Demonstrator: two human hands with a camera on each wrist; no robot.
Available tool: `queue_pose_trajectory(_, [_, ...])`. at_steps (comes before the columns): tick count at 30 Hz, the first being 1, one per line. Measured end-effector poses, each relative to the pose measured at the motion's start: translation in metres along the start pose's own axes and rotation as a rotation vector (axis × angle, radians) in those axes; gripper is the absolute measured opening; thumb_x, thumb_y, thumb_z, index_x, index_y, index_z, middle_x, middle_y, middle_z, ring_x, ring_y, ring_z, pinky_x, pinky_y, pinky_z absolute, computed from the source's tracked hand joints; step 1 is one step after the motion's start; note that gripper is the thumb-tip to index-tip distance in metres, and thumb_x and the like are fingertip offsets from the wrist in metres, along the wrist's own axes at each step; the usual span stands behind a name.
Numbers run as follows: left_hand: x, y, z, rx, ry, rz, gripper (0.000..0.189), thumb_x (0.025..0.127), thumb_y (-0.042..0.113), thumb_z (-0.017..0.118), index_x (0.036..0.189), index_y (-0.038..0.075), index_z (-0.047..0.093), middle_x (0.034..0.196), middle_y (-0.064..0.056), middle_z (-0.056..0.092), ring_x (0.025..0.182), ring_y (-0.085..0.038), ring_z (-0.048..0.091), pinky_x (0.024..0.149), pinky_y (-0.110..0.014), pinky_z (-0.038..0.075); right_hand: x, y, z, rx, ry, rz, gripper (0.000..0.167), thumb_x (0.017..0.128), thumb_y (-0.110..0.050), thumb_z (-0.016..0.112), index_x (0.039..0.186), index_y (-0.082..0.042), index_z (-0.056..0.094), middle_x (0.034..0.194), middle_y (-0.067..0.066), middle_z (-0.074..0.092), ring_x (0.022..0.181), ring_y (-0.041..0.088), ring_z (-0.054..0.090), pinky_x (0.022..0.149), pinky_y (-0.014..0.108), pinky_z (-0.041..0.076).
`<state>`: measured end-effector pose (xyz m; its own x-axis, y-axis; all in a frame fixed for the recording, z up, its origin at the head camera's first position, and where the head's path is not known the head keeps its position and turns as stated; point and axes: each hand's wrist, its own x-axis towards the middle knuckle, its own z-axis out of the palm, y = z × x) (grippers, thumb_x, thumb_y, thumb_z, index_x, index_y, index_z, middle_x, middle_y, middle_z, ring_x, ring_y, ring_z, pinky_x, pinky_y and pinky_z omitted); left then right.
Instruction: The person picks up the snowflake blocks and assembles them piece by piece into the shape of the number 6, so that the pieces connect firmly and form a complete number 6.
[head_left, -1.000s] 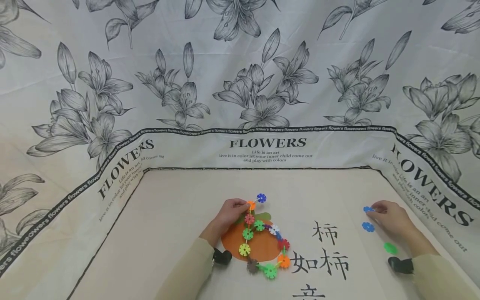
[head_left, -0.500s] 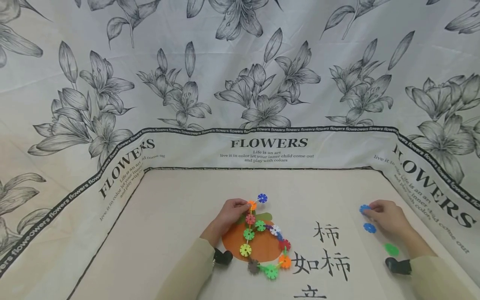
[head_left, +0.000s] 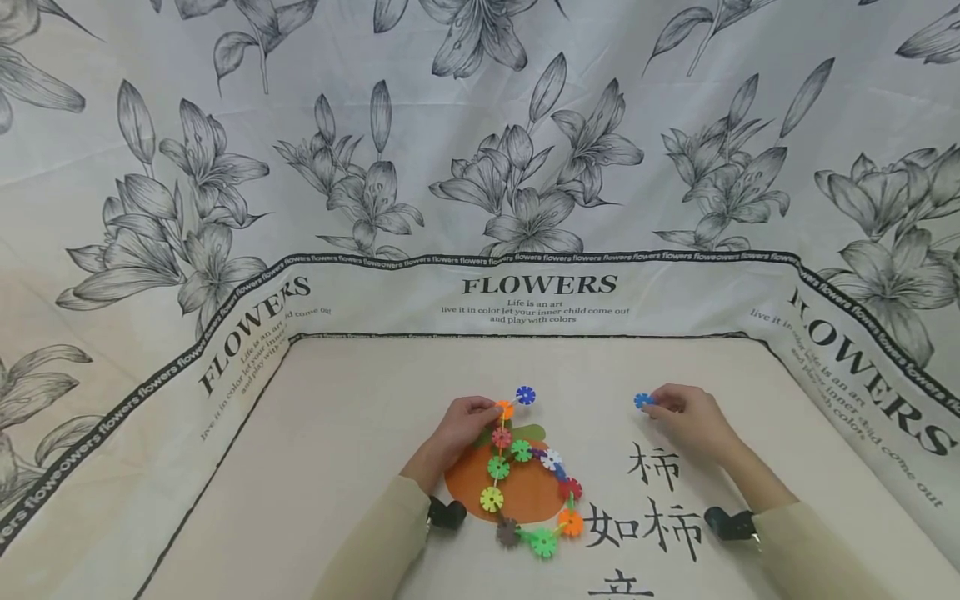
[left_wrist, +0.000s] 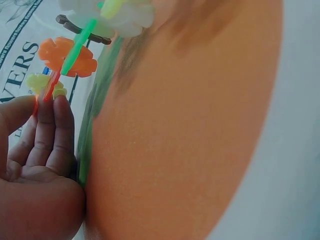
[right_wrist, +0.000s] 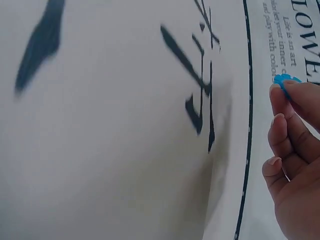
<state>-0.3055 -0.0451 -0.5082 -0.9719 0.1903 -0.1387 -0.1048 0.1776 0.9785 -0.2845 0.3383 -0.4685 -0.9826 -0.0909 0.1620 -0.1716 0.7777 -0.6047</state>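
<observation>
My left hand (head_left: 465,427) pinches a chain of plastic snowflake discs (head_left: 492,499) near its far end, beside an orange disc (head_left: 505,409). A dark blue disc (head_left: 526,395) ends the chain just past the fingertips. From there the chain of several colours curves in a loop over the painted persimmon. Thumb and fingertips (left_wrist: 61,102) grip a piece of it in the left wrist view. To the right, apart from the chain, my right hand (head_left: 693,417) holds a lighter blue snowflake disc (head_left: 642,401) between thumb and index finger; the right wrist view shows only its edge (right_wrist: 286,78).
A pale cloth (head_left: 360,400) with a printed orange persimmon (head_left: 532,487) and black characters (head_left: 652,467) covers the table. White flower-print fabric (head_left: 540,308) rises at the back and both sides. Black wrist cameras (head_left: 447,514) sit on both wrists.
My right hand has carried the blue disc left, toward the chain. A loose blue disc and a green one at the right are now hidden, apparently behind that arm. My left hand stays put.
</observation>
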Motion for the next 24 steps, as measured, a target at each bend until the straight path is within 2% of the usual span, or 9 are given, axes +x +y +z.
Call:
queue_pose_trajectory(9, [0.000,0.001,0.000,-0.010,-0.003,-0.012,0.020,0.102,0.022,0.065,0.105,0.004,0.073,0.089,-0.004,0.072,0.087,-0.017,0.063,0.092,-0.035,0.052,0.016,-0.038,0.036,0.061,-0.069,-0.121,0.008,0.097,-0.018,0.072,0.101,-0.012,0.075,0.090,-0.004,0.072,0.079,0.018,0.057,0.065,0.027,0.048])
queue_pose_trajectory(14, [0.000,0.001,-0.001,-0.017,-0.002,-0.010,0.020,0.102,0.022,0.065,0.104,0.004,0.073,0.089,-0.004,0.072,0.087,-0.017,0.063,0.092,-0.034,0.052,0.025,-0.056,0.053,0.093,-0.099,-0.164,0.009,0.096,-0.017,0.073,0.101,-0.011,0.077,0.092,-0.003,0.074,0.082,0.016,0.060,0.071,0.029,0.051])
queue_pose_trajectory(17, [-0.001,0.002,0.000,-0.005,0.001,-0.002,0.020,0.102,0.022,0.065,0.105,0.003,0.072,0.089,-0.004,0.072,0.086,-0.017,0.063,0.091,-0.034,0.052,0.030,-0.064,0.062,0.107,-0.116,-0.168,0.009,0.095,-0.017,0.073,0.101,-0.011,0.077,0.093,-0.004,0.074,0.085,0.015,0.062,0.076,0.032,0.051])
queue_pose_trajectory(24, [-0.002,0.003,0.001,0.005,0.016,-0.016,0.022,0.100,0.024,0.067,0.108,0.003,0.072,0.096,-0.004,0.071,0.090,-0.017,0.062,0.090,-0.034,0.053,0.037,-0.078,0.078,0.149,-0.143,-0.166,0.008,0.094,-0.017,0.074,0.101,-0.013,0.078,0.094,-0.004,0.073,0.086,0.017,0.061,0.078,0.034,0.051])
